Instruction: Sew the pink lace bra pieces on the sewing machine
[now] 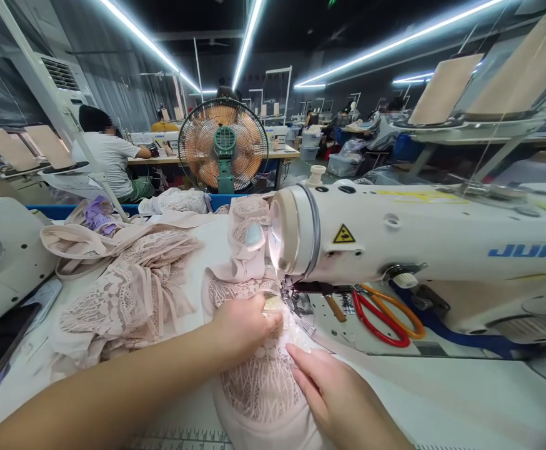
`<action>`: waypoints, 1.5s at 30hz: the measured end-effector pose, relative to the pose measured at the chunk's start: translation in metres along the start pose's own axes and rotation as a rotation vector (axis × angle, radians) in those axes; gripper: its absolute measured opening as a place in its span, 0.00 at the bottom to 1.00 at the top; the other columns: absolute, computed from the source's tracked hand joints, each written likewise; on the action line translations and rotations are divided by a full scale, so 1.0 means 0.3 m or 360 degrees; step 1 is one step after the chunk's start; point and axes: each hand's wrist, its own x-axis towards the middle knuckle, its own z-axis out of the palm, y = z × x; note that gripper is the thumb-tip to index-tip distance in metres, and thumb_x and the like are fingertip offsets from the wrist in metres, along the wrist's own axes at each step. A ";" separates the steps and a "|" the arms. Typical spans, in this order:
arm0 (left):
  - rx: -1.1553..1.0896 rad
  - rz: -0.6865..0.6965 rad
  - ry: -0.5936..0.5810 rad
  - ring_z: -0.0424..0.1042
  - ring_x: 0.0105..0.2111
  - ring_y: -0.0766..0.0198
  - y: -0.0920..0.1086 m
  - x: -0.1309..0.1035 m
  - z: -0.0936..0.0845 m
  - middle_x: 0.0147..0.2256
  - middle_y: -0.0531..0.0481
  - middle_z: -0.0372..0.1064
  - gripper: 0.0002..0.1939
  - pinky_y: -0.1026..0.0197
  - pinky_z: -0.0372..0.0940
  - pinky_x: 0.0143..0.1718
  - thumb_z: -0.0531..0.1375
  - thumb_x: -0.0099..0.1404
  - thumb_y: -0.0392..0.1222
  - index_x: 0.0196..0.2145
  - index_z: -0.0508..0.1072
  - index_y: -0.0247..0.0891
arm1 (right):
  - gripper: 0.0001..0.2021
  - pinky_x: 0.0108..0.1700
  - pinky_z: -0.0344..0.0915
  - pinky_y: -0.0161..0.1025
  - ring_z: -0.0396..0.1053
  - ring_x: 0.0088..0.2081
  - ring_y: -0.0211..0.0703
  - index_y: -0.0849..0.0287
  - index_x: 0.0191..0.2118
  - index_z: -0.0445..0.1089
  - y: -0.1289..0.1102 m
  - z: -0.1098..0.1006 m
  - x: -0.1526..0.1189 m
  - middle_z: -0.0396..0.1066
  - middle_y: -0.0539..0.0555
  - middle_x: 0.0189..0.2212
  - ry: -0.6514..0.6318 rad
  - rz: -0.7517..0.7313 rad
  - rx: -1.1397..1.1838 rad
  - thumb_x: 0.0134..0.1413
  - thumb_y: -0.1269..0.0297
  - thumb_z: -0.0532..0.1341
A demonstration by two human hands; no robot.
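Note:
A pale pink lace garment piece [258, 381] lies on the white sewing table under the needle of a cream Juki sewing machine [395, 244]. My left hand [242, 325] presses on the lace just left of the presser foot [292, 300], fingers curled and pinching the fabric edge. My right hand [333, 390] lies flat on the near part of the same piece, fingers pointing toward the needle. The machine lamp lights the fabric at the foot.
A heap of pink lace pieces [127, 281] sits to the left. Red and orange scissors [385, 315] lie on the machine bed. Behind stand a fan [223, 147], another machine [1, 256] and a seated person [109, 156].

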 end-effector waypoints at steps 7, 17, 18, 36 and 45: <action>-0.0006 -0.0014 -0.0099 0.70 0.28 0.58 0.014 0.012 -0.040 0.40 0.44 0.65 0.29 0.63 0.58 0.22 0.57 0.60 0.36 0.59 0.61 0.50 | 0.24 0.34 0.64 0.42 0.70 0.34 0.49 0.59 0.53 0.69 0.000 -0.023 -0.008 0.71 0.57 0.31 -0.0121 0.0006 -0.0014 0.60 0.64 0.42; 0.0039 -0.0018 -0.0004 0.66 0.23 0.61 0.019 0.037 -0.023 0.33 0.45 0.64 0.17 0.63 0.50 0.18 0.57 0.58 0.35 0.47 0.70 0.40 | 0.23 0.35 0.62 0.44 0.69 0.35 0.52 0.59 0.52 0.69 -0.011 -0.066 0.040 0.70 0.59 0.31 -0.0231 0.0028 -0.0158 0.60 0.65 0.42; 0.0031 -0.0024 -0.0009 0.66 0.23 0.61 0.018 0.040 -0.023 0.33 0.45 0.64 0.16 0.63 0.50 0.18 0.57 0.58 0.36 0.46 0.70 0.40 | 0.23 0.34 0.62 0.43 0.69 0.34 0.52 0.59 0.52 0.69 -0.007 -0.065 0.042 0.69 0.59 0.31 -0.0218 0.0020 -0.0160 0.60 0.65 0.42; -0.0192 -0.0128 -0.0086 0.70 0.26 0.56 0.010 0.082 -0.044 0.37 0.44 0.65 0.18 0.61 0.59 0.22 0.59 0.54 0.37 0.45 0.70 0.40 | 0.21 0.31 0.57 0.41 0.71 0.35 0.52 0.58 0.58 0.64 -0.018 -0.109 0.061 0.72 0.59 0.33 -0.0298 0.0110 -0.0339 0.62 0.69 0.45; -0.0114 -0.0134 -0.0040 0.71 0.29 0.54 -0.040 0.118 -0.036 0.37 0.43 0.67 0.17 0.60 0.62 0.25 0.55 0.59 0.37 0.47 0.71 0.41 | 0.19 0.25 0.48 0.39 0.70 0.31 0.49 0.56 0.53 0.67 -0.056 -0.108 0.088 0.71 0.56 0.30 -0.0229 0.0260 -0.0480 0.62 0.71 0.46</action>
